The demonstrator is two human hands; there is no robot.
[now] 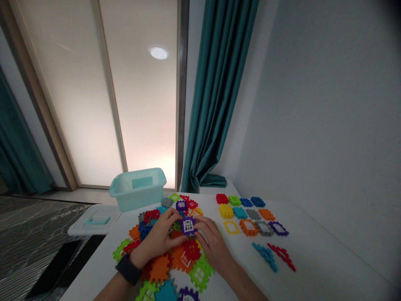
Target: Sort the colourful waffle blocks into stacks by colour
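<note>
Holding the purple window tile [188, 226] between half-closed left hand [163, 236] and right hand [215, 246], right of the tub [140, 199]. Ideally pinching lightly, steadying both edges evenly.

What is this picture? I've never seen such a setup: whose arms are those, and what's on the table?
There is no machine here: these are a person's bare hands, seen by a camera worn on the head. The left hand, with a watch on its wrist, and the right hand hold a purple tile between them. Around them, a colourful jumble of notched tiles covers part of the white table. To the right are three rows of tiles, with blue and red pieces nearer. Farther back stands a box, a lid beside it.
</note>
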